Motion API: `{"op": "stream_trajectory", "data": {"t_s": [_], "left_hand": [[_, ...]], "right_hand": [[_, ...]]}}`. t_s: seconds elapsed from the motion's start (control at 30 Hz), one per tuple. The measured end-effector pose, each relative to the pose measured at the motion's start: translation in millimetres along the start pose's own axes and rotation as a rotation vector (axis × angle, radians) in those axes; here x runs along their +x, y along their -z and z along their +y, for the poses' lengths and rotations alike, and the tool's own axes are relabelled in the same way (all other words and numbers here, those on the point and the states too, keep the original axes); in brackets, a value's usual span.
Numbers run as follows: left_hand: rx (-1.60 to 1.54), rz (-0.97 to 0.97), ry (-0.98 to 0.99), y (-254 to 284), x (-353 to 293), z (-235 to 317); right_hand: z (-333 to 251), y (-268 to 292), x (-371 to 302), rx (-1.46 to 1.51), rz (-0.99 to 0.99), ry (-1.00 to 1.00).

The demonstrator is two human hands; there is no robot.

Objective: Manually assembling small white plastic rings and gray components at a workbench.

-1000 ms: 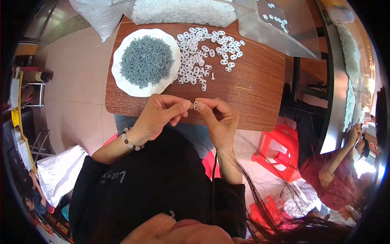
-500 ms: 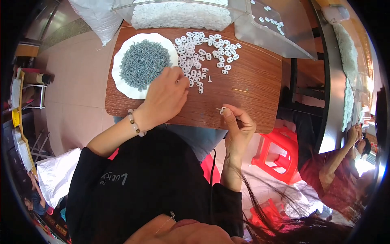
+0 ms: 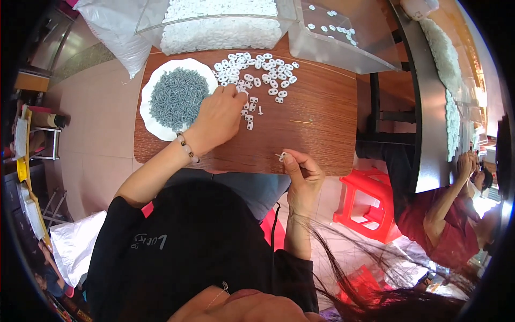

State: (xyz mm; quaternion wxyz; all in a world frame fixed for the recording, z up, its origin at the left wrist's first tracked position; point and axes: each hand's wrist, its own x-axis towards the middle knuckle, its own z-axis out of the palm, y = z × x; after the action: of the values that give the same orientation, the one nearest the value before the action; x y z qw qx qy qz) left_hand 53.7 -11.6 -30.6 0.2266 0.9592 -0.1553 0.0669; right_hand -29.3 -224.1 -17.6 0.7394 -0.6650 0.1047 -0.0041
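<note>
My right hand (image 3: 304,174) pinches a small white two-holed plastic piece (image 3: 283,156) between thumb and forefinger, just above the table's near edge. A thin pin-like part sticks out of that piece. My left hand (image 3: 219,115) reaches over loose white two-holed pieces (image 3: 273,75), its fingers bent down among them. Its fingertips are hidden, so what they grip cannot be seen. Left of that hand, a white scallop-edged plate (image 3: 148,115) carries a heap of small grey screws (image 3: 179,98). One white pin-shaped piece (image 3: 260,110) stands apart on the brown table (image 3: 327,137).
A clear bin (image 3: 220,33) full of white pieces stands at the back, beside another clear tray (image 3: 343,53) holding a few. A white sack (image 3: 120,37) is at the far left. Right are a red stool (image 3: 370,209), a dark bench (image 3: 429,123) and a person in dark red (image 3: 450,231).
The whole view has shifted a little. My left hand has moved farther in among the white pieces. My right hand keeps its hold on the two-holed piece in about the same place.
</note>
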Motion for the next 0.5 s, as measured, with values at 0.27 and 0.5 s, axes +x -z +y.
{"op": "stream_trajectory", "data": {"t_s": [0.27, 0.5], "left_hand": [[0.149, -0.062, 0.036, 4.0, 33.9, -12.2], [0.052, -0.067, -0.148, -17.1, 75.5, 7.6]], "right_hand": [[1.3, -1.1, -3.1, 0.078, -0.009, -0.026], [-2.9, -3.1, -4.7, 0.039, 0.007, -0.003]]}}
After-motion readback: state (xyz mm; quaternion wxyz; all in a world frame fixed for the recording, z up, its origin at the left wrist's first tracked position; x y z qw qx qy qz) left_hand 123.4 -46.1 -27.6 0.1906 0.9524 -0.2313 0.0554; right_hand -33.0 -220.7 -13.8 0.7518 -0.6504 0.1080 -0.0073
